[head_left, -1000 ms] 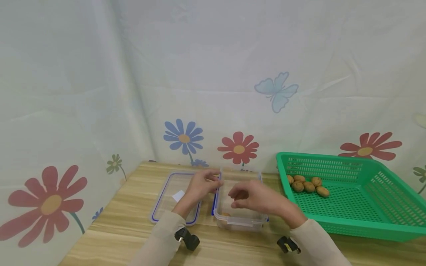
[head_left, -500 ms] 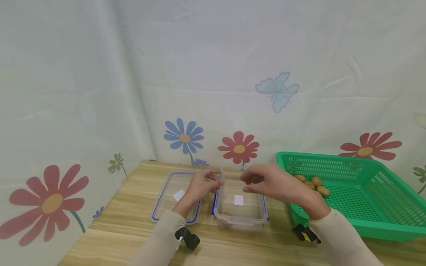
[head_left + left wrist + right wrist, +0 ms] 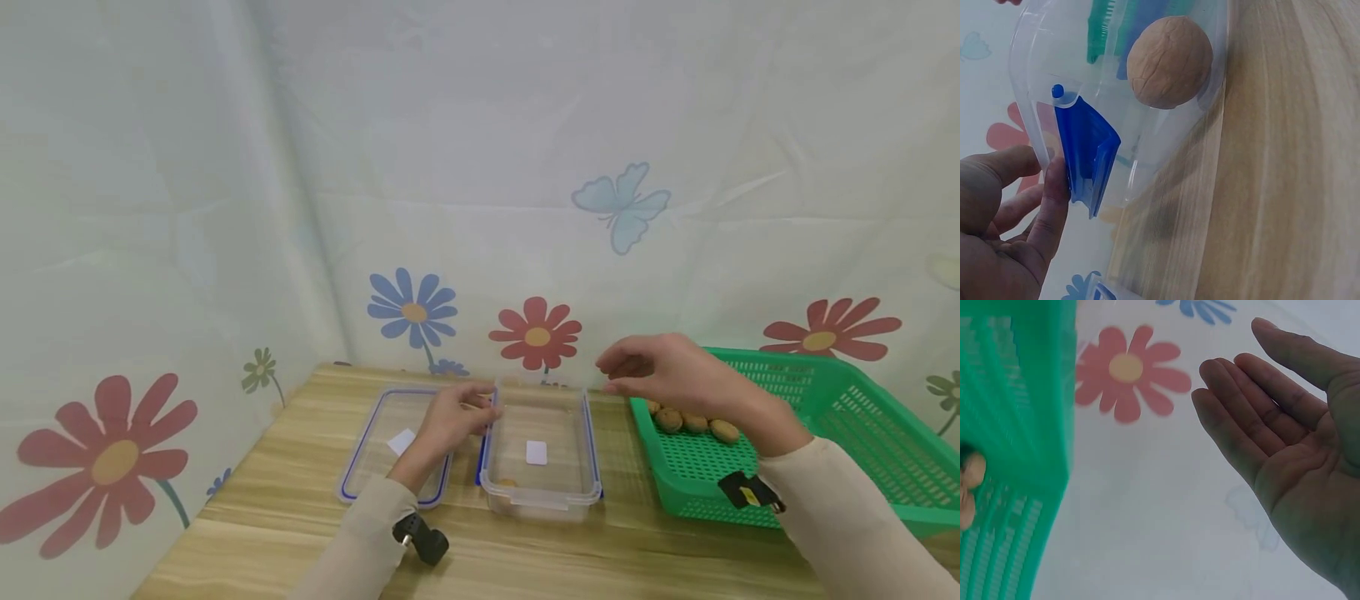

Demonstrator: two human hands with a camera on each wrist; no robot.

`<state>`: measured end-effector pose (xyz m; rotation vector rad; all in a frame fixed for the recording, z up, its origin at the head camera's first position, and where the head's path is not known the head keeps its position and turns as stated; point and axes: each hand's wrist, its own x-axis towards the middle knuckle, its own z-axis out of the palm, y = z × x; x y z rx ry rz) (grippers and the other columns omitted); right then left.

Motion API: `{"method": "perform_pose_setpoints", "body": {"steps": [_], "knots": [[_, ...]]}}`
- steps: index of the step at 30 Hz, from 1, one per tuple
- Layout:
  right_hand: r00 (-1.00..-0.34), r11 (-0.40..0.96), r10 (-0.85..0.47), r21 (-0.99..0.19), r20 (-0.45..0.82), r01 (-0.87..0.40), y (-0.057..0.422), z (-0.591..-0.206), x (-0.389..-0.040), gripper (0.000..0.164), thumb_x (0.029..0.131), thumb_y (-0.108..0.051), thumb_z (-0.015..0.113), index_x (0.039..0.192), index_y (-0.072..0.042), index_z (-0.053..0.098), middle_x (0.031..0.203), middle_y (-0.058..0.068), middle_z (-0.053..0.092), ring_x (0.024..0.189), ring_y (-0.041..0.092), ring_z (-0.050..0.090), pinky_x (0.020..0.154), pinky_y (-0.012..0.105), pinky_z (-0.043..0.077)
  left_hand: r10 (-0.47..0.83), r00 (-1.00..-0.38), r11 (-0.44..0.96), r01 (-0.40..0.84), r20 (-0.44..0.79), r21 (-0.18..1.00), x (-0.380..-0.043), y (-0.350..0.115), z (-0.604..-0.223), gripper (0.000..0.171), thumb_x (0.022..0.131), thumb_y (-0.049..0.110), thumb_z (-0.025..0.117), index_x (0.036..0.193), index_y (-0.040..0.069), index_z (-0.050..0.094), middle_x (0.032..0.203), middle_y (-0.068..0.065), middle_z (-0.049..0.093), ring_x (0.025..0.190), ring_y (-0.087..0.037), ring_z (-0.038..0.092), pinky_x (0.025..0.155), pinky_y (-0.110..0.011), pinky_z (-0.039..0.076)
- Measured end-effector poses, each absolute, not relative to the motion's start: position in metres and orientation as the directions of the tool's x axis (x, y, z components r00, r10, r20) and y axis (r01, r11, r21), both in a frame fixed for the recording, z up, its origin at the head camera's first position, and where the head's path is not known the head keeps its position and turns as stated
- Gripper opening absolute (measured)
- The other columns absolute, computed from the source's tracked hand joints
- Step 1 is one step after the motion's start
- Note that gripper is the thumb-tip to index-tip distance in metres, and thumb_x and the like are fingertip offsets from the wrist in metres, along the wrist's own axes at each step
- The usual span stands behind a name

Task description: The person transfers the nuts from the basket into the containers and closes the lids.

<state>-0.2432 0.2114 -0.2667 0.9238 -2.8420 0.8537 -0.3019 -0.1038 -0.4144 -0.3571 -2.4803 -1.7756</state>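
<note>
A clear plastic food container (image 3: 555, 483) stands open on the table, with a white label on its floor. One walnut (image 3: 1169, 62) shows through its wall in the left wrist view, near the container's front left corner. My left hand (image 3: 456, 417) pinches the container's left rim between thumb and finger, beside a blue latch (image 3: 1088, 150). Nothing is in my right hand (image 3: 667, 371), which is raised between the container and the green basket (image 3: 720, 492) with fingers loosely bent. Several walnuts (image 3: 693, 423) lie in the basket's left part, partly covered by the right forearm in the head view.
A clear lid (image 3: 375, 446) with a blue seal lies flat left of the container, a white paper (image 3: 401, 442) on it. The wooden table (image 3: 247, 517) ends at a white curtain (image 3: 450, 167) printed with flowers, close behind the container and basket.
My right hand has risen out of the container and moved right, up to the basket's left edge. The left hand stays at the container's rim.
</note>
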Motion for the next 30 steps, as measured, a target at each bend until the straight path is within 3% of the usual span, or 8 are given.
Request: {"method": "perform_pose_setpoints", "body": {"steps": [12, 24, 30], "knots": [[-0.842, 0.720, -0.500, -0.443, 0.202, -0.534, 0.263, -0.260, -0.262, 0.031, 0.101, -0.024, 0.077, 0.126, -0.007, 0.073, 0.114, -0.002, 0.075, 0.103, 0.016, 0.072, 0.086, 0.032, 0.060, 0.142, -0.970, 0.303, 0.230, 0.195, 0.925, -0.302, -0.106, -0.416, 0.041, 0.095, 0.005, 0.079, 0.134, -0.002, 0.069, 0.102, -0.013, 0.073, 0.077, -0.023, 0.075, 0.072, -0.037, 0.067], [-0.879, 0.801, -0.436, -0.362, 0.192, -0.477, 0.301, -0.266, -0.278, 0.031, 0.102, -0.026, 0.076, 0.125, -0.005, 0.074, 0.113, 0.000, 0.077, 0.106, 0.025, 0.072, 0.087, 0.046, 0.060, 0.145, -0.971, 0.288, 0.224, 0.189, 0.931, -0.301, -0.105, -0.416, 0.041, 0.095, 0.005, 0.080, 0.134, -0.002, 0.070, 0.102, -0.012, 0.074, 0.078, -0.024, 0.075, 0.072, -0.038, 0.067], [-0.881, 0.802, -0.437, -0.366, 0.179, -0.472, 0.319, -0.274, -0.291, 0.032, 0.102, -0.022, 0.075, 0.125, 0.000, 0.072, 0.116, 0.007, 0.076, 0.110, 0.033, 0.071, 0.088, 0.052, 0.060, 0.144, -0.971, 0.285, 0.224, 0.189, 0.932, -0.300, -0.105, -0.415, 0.042, 0.095, 0.006, 0.080, 0.134, -0.003, 0.069, 0.103, -0.013, 0.074, 0.077, -0.024, 0.075, 0.072, -0.037, 0.067]]}}
